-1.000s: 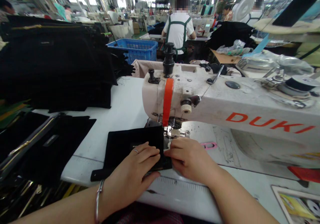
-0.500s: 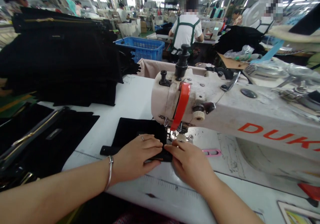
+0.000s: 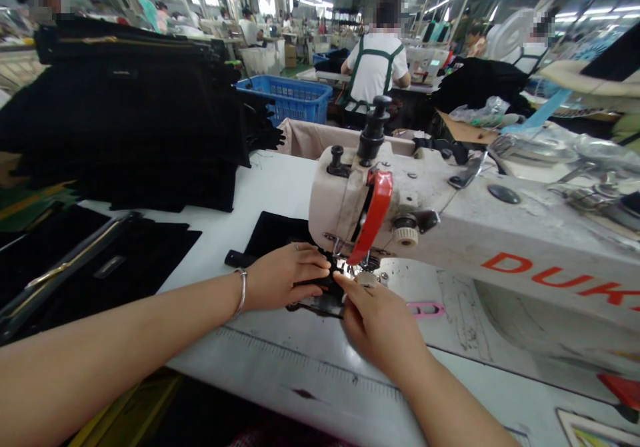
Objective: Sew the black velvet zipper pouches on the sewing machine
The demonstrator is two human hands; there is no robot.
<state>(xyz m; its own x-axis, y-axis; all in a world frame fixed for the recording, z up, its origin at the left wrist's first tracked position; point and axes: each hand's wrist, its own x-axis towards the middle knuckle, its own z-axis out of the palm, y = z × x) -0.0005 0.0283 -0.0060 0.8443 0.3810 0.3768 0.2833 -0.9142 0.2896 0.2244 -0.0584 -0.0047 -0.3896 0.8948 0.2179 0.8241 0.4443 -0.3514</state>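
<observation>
A black fabric piece [image 3: 276, 228] with a narrow strip jutting from its left side lies on the machine bed, its right part under the head of a sewing machine [image 3: 345, 190]. My left hand [image 3: 287, 274] rests flat on the fabric, fingers stretched toward the needle area, with a ring and a bracelet on that arm. Just right of it, my right hand [image 3: 377, 310] grips the fabric's right edge beside the presser foot [image 3: 345, 267], index finger on top and the other fingers curled. The needle itself is hard to make out.
Black bag pieces form a tall stack [image 3: 150, 114] at the left, and a zippered black piece [image 3: 125, 267] lies nearer. A pink bobbin-like strip [image 3: 425, 309] is on the bed. Behind are a blue basket [image 3: 300, 94] and a co-worker [image 3: 375, 67] seated facing away.
The black fabric has moved away from me and turned, its left strip now farther up. Both hands have followed it, the left one shifting forward and slightly right.
</observation>
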